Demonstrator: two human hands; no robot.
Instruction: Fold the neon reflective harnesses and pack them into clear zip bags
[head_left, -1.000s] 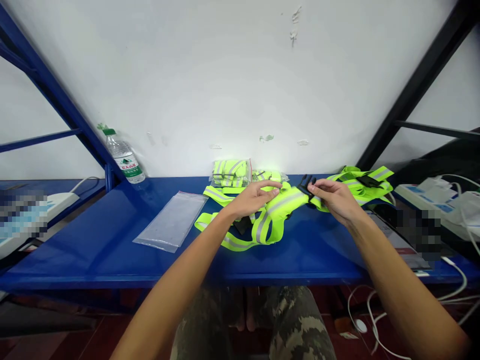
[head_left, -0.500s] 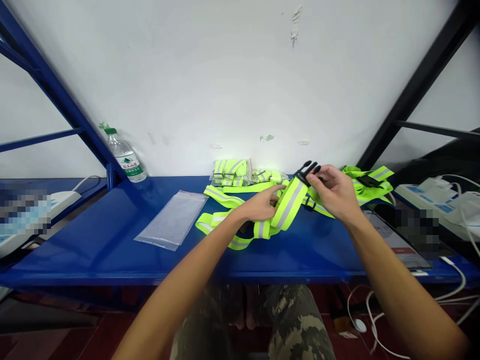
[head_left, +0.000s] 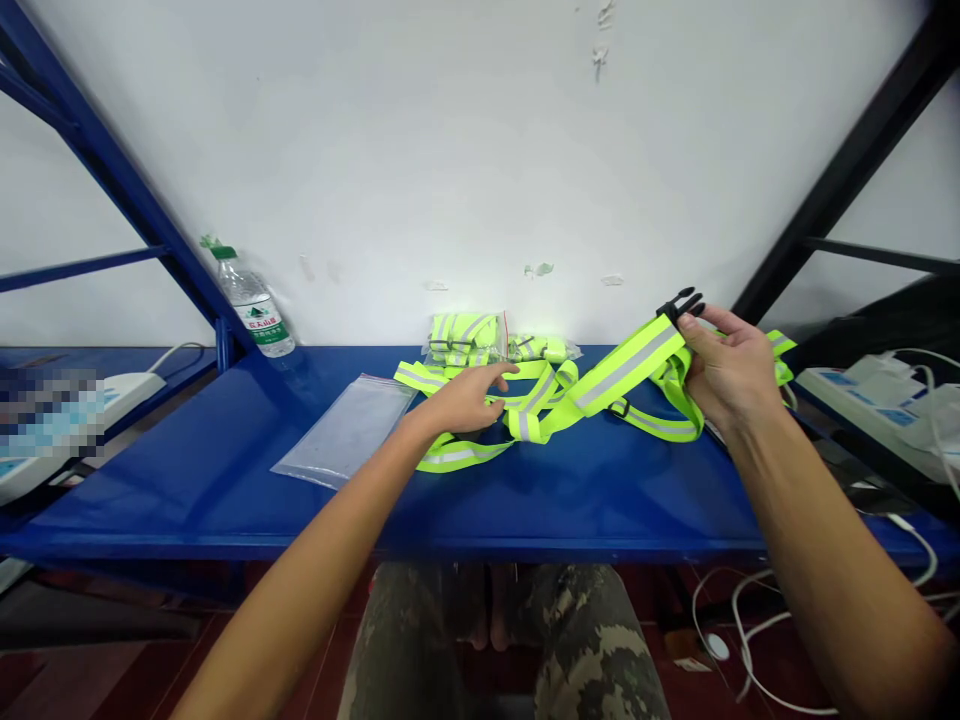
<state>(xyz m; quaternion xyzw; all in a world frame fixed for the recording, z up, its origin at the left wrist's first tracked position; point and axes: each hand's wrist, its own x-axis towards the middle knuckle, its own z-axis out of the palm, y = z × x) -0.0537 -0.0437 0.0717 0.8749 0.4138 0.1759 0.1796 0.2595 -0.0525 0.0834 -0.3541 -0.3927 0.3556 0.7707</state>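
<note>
My right hand (head_left: pixel 731 370) pinches the black buckle (head_left: pixel 681 303) at the end of a neon-yellow reflective strap (head_left: pixel 626 368), lifted above the blue table. The strap runs down left to a joined loop of webbing lying on the table. Over that webbing is my left hand (head_left: pixel 471 398), its fingers apart and nothing seen between them. A small black slider (head_left: pixel 619 408) sits on a lower strap. More neon webbing lies behind my right hand, partly hidden by it.
Bagged neon straps (head_left: pixel 465 338) lie by the wall. A clear plastic bag (head_left: pixel 345 430) is flat at the left, with a water bottle (head_left: pixel 259 308) behind it. Power strips (head_left: pixel 862 400) and cables are at the right; blue table edge (head_left: pixel 450 545) in front.
My right hand has moved right and slightly up with the buckle, stretching the strap out. My left hand has let go of the strap and shifted left.
</note>
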